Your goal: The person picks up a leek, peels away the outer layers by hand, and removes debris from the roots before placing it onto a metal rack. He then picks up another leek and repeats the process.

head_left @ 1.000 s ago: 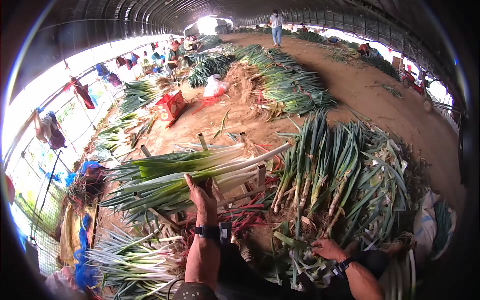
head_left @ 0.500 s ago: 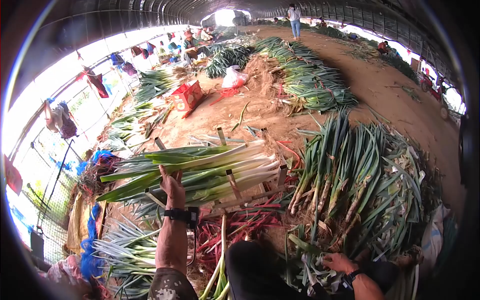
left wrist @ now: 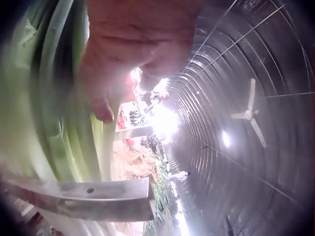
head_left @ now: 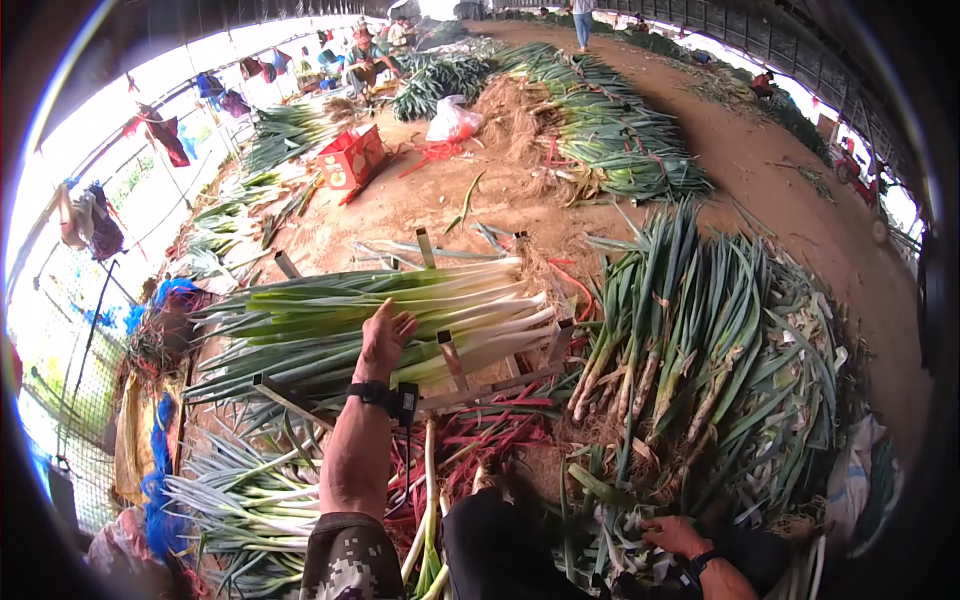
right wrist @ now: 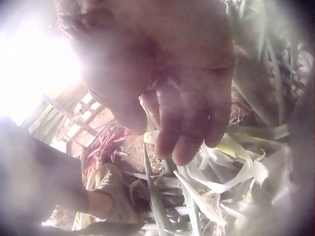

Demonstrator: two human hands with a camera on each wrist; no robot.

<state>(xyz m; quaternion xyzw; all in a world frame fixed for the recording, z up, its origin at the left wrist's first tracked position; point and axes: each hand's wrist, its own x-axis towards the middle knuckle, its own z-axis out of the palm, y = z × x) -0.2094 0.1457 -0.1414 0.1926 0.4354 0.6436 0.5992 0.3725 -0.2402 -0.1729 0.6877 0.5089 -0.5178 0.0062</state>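
Bare brown earth (head_left: pixel 400 207) runs the length of a long tunnel under a dark ribbed roof (left wrist: pixel 211 113). Near left, long green-and-white leek-like stalks (head_left: pixel 300 310) lie in a grey metal rack (head_left: pixel 453 360). The two hands are well apart: the left hand (head_left: pixel 385 338), fingers loosely extended, is over the stalks, contact unclear; the right hand (head_left: pixel 675 537), fingers slightly bent, hangs above pale leaf scraps (right wrist: pixel 258 172), near right. Glare blanks the left wall; the frame cuts off a far standing person's (head_left: pixel 582 25) head.
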